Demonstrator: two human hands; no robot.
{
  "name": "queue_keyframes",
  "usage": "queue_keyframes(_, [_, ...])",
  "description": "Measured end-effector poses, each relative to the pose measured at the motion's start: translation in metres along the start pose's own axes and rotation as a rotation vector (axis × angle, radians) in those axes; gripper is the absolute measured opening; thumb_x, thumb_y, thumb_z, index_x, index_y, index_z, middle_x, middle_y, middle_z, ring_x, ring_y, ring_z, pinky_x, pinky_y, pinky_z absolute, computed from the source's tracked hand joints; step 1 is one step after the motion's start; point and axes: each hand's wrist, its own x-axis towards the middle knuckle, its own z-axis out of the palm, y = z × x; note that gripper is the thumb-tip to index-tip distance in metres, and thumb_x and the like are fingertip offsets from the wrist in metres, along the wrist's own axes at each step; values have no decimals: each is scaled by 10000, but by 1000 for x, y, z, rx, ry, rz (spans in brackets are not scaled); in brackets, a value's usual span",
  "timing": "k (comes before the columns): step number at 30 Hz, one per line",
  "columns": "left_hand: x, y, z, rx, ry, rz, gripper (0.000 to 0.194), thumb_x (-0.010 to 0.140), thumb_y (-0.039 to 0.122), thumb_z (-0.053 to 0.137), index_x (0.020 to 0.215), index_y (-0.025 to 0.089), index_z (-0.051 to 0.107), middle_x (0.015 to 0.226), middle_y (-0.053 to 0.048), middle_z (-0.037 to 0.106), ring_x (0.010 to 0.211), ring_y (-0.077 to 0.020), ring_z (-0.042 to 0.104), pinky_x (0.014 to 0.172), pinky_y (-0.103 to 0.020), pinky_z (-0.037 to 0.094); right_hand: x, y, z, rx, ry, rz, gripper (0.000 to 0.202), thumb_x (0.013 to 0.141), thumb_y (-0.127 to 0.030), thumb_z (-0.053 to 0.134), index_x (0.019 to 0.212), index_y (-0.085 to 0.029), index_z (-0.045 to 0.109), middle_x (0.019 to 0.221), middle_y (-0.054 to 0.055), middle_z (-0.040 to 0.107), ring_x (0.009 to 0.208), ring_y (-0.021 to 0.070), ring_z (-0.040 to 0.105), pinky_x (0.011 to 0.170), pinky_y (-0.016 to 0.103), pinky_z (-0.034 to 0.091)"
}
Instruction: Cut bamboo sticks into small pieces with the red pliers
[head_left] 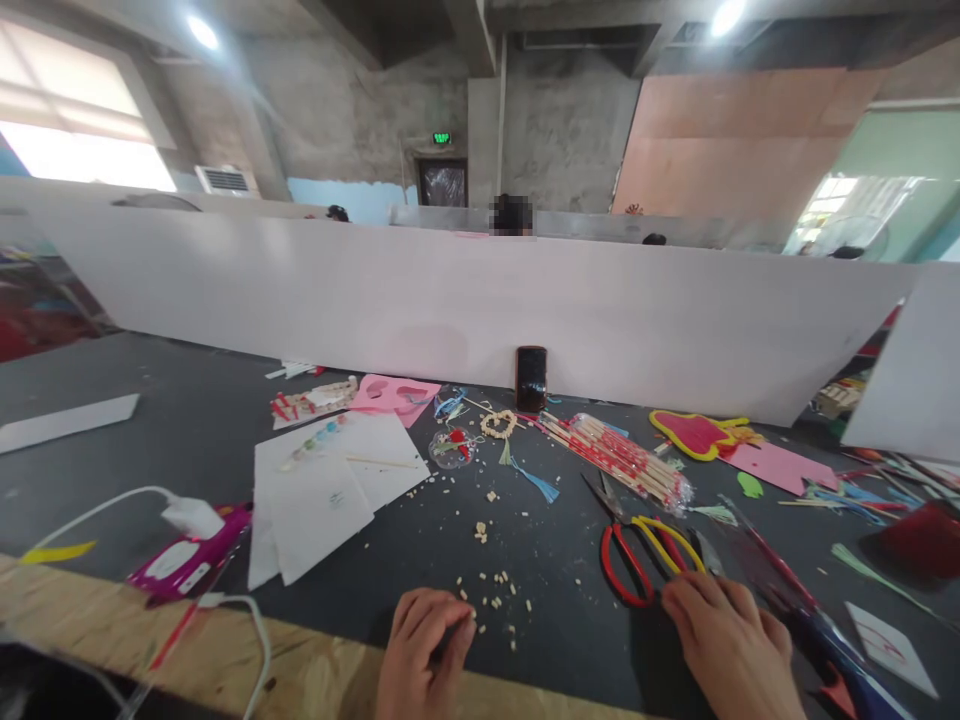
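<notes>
Picking at small pale beads (495,590) strewn on the dark worktop (187,430), left hand (424,645) pinched together beside them, right hand (731,640) flat and open by red scissors (626,560); probably gathering, needing a fine fingertip nip on one bead.

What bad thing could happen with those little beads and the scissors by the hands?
The small beads lie loose by the left hand, near the table's edge; a nudge could probably roll some off. The right hand rests right beside the red and yellow scissors, whose blades are bare, so a careless grab might nick a finger.
</notes>
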Motion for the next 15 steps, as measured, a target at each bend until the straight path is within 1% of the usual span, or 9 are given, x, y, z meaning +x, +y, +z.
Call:
queue_keyframes(1, [1,1,0,8,-9,-4,103,869,239,533,824,226,624,810,-30,675,803,-199,604,712,-321,517,1,-9,0,35,-22,-22,192,824,-343,458,818,-277,639,905,42,676,869,281,572,683,431,442])
queue_keyframes(2, [2,1,0,17,-20,-2,107,871,244,530,820,227,622,804,-29,677,795,-199,609,707,-327,523,2,-22,1,79,-56,-60,193,848,-333,439,842,-266,621,874,30,674,822,228,590,705,389,460])
queue_keyframes(4, [3,1,2,41,-35,7,118,876,249,517,821,224,618,815,-37,686,819,-208,622,730,-351,534,5,-55,6,165,-142,-157,161,870,-280,438,855,-261,597,859,-2,666,807,145,600,728,274,470])
queue_keyframes(5, [3,1,3,55,-36,6,128,881,249,504,827,221,616,845,-47,694,861,-217,629,757,-365,539,5,-73,10,197,-185,-203,159,871,-244,440,812,-262,587,822,-18,657,783,122,598,699,232,465])
queue_keyframes(7, [3,1,5,93,-40,-7,156,895,246,469,840,215,611,968,-77,700,990,-233,620,822,-382,541,7,-105,17,226,-243,-254,174,868,-190,440,781,-253,578,781,-23,644,755,122,595,669,225,461])
queue_keyframes(9, [2,2,8,142,-43,-8,192,909,240,426,851,208,607,1104,-103,674,1095,-238,590,854,-375,545,9,-123,21,240,-272,-283,195,863,-159,435,789,-249,591,792,-14,643,773,135,596,679,236,464])
queue_keyframes(11, [1,2,10,197,-47,8,209,917,236,401,885,198,603,1170,-123,650,1125,-240,580,850,-363,557,13,-124,22,242,-281,-292,232,864,-139,413,874,-250,617,874,5,652,843,141,598,742,242,470])
queue_keyframes(13, [3,4,12,246,-57,36,210,914,226,392,906,182,598,1188,-152,638,1121,-254,584,836,-368,567,18,-112,22,215,-275,-263,330,852,-89,360,1010,-223,617,987,48,645,933,158,591,825,268,466])
queue_keyframes(15, [6,9,13,281,-97,43,208,900,192,389,859,174,592,1195,-181,628,1117,-275,584,823,-385,571,21,-95,23,154,-267,-197,453,789,-2,302,1097,-152,598,1064,117,624,988,209,583,866,341,465])
